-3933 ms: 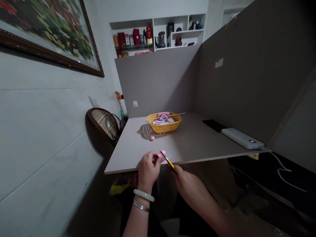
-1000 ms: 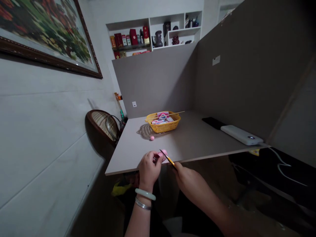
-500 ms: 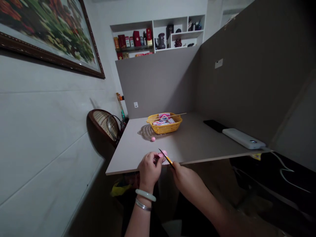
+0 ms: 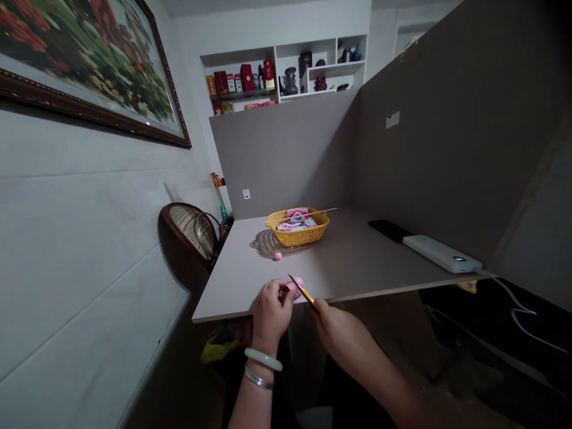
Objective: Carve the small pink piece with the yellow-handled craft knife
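Table edge (image 4: 223, 318) lower, just behind left hand (image 4: 270, 316).

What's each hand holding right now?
Left hand: closed, holding a pink lump.
Right hand: closed, holding a yellow-handled knife.
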A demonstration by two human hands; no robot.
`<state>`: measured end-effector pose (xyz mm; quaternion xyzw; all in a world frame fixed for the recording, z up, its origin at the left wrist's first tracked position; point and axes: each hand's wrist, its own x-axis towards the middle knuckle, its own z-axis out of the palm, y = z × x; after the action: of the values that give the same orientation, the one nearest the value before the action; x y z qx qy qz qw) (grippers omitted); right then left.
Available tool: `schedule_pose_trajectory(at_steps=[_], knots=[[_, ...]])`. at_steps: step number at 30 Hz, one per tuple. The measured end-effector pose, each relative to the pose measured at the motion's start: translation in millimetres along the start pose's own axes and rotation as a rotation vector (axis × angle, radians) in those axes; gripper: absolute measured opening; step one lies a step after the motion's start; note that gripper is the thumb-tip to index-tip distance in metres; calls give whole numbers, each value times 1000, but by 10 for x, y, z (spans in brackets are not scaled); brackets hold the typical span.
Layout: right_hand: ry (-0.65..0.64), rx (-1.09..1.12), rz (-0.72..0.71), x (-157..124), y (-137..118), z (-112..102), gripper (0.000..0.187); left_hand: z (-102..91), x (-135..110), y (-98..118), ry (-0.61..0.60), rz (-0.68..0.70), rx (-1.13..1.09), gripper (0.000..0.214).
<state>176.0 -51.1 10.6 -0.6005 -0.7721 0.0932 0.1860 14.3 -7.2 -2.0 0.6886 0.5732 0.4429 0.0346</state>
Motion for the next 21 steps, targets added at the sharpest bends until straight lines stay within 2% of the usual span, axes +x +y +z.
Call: schedule_pose_trajectory(at_steps=[5,12,18,21], knots=[[-4,27,6,-119,61,27,24,-6,23,0,-50,4,-6,15],[13,-9,-7,77,-25,-25,23,-29,80,22,-79,11,14,15],[-38,53,34,-174,79,-28,24,-41,90,17,-109,27,17,17],[-18,-4,23,-133,56,-45,22,-24,81,17,-94,12,27,20]])
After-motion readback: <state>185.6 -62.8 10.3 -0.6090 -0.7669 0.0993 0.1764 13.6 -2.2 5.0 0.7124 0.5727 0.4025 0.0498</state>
